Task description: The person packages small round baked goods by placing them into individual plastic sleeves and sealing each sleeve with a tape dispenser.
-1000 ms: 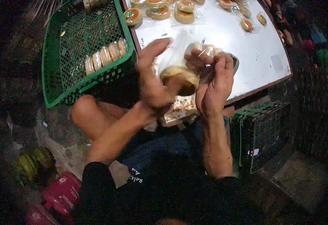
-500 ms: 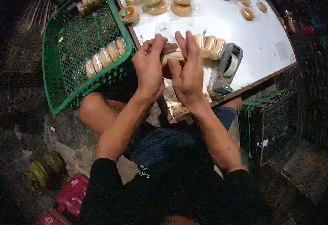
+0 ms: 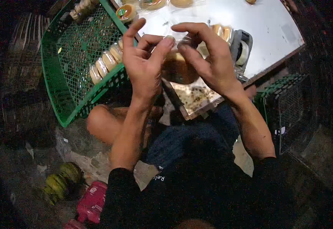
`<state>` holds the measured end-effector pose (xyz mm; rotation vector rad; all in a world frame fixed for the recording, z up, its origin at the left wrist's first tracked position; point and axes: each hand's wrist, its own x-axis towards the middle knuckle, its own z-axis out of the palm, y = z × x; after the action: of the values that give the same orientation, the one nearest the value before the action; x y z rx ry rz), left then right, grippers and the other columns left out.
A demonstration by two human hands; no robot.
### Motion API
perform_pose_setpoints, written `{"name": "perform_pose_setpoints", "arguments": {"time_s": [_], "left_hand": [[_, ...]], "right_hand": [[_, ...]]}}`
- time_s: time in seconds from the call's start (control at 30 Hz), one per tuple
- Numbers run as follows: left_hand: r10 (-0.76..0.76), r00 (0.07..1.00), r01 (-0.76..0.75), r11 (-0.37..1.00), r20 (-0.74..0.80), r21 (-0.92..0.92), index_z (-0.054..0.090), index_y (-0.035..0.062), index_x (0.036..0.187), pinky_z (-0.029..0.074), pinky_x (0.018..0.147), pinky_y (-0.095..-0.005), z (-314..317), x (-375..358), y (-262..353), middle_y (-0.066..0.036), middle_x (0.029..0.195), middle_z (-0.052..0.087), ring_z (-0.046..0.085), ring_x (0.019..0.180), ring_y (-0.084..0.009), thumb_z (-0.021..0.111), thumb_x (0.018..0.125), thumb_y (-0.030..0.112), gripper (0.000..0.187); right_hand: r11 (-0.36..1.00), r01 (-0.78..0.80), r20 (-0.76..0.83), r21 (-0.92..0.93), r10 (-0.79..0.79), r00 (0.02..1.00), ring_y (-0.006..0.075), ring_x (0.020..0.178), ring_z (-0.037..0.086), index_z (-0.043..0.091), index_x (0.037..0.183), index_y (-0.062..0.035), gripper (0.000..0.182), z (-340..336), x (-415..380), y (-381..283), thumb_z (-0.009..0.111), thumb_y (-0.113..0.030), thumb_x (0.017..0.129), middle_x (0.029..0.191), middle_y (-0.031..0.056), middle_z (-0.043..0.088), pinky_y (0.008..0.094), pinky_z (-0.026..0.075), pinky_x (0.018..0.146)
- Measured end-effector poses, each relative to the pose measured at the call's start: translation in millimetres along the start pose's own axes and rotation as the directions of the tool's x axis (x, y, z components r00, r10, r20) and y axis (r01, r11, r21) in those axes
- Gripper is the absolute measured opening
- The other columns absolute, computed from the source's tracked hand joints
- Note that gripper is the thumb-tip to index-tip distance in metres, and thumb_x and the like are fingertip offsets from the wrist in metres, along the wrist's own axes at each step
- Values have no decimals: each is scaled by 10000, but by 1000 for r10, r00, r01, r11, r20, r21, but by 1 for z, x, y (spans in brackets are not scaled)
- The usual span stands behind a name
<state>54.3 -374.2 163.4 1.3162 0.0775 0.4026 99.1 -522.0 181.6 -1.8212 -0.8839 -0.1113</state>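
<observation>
A round brown bun [image 3: 179, 70] in clear plastic hangs between my hands over the table's near corner. My left hand [image 3: 145, 65] pinches the wrapper between thumb and a bent finger, its index finger raised. From the other side, my right hand [image 3: 214, 63] closes thumb and index finger on the wrapper's upper edge. The film itself is thin and hard to make out. Just right of my right hand stands a grey tape dispenser [image 3: 235, 47] with a white roll, partly covered by that hand. Wrapped buns [image 3: 223, 32] stand in a row behind it.
At left, a green plastic crate [image 3: 61, 110] holds several wrapped buns [image 3: 102, 68]. More wrapped buns [image 3: 126, 12] lie along the far side of the white table [image 3: 271, 34]. A dark crate [image 3: 294, 118] stands low at right. A pink container [image 3: 92, 202] is on the floor.
My hands have moved from around the bun's sides to its wrapper's upper edge, fingertips now pinching. The bun shows more fully below them. The view has shifted slightly.
</observation>
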Motion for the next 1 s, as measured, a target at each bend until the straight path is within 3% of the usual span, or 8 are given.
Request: {"name": "perform_pose_setpoints", "arguments": {"time_s": [0.13,0.33,0.4,0.47,0.53,0.73,0.87,1.0], "left_hand": [[250,966,-254,966,58,55,287,-17,1330,523,744,-247,14,1,-10,-93,862,628,619,840,-150,671,801,-15,653],[-166,982,142,965,94,222,538,-32,1106,492,676,-258,13,-4,-5,-70,839,641,605,786,-175,718,795,96,382],[370,804,-594,455,466,664,642,26,926,427,815,-348,6,9,-19,-76,902,636,546,912,-251,739,763,151,227],[525,766,-599,373,372,708,647,47,821,403,850,-356,16,6,-24,-69,910,628,524,907,-243,726,782,180,160],[130,991,-131,988,22,85,644,40,796,438,761,-276,42,-7,-19,-50,872,618,536,790,-141,706,820,141,121],[56,982,-70,995,-182,-70,490,47,913,450,701,-227,46,-5,-27,-32,835,572,523,751,-89,637,812,-25,192],[74,978,-75,997,-197,3,496,31,896,432,673,-215,39,4,-37,-15,798,550,509,749,-76,626,825,-9,153],[3,989,-11,999,-147,-52,494,31,894,398,617,-205,45,-3,-67,8,766,523,475,700,-59,624,847,40,138]], "right_hand": [[999,-22,-138,29,26,990,156,834,596,622,1007,-24,211,1,-15,7,593,23,804,890,74,611,290,473,760],[915,125,-157,-383,-197,968,259,870,572,633,986,-63,217,-8,-36,20,671,-6,780,954,125,536,332,476,756],[851,142,-189,-505,-270,944,251,932,558,633,945,-49,130,-18,-27,26,660,-62,818,974,116,529,340,462,789],[994,28,-189,-108,-48,981,184,923,562,620,907,-18,109,-20,-27,38,634,-118,865,1022,92,543,299,461,787],[822,-135,-309,553,353,883,89,902,551,605,925,-14,116,-6,-30,26,600,-127,899,1095,61,561,242,459,798],[931,-264,-709,252,363,604,152,947,551,536,1077,-13,248,-25,-60,17,608,-157,889,1020,90,593,277,456,831],[515,-815,-575,-265,594,562,139,865,545,603,987,13,363,-49,-142,87,573,-339,902,1025,90,611,306,441,767],[529,-843,-507,99,755,415,133,769,532,635,872,40,449,-59,-136,101,549,-400,907,884,76,620,309,425,719]]}}
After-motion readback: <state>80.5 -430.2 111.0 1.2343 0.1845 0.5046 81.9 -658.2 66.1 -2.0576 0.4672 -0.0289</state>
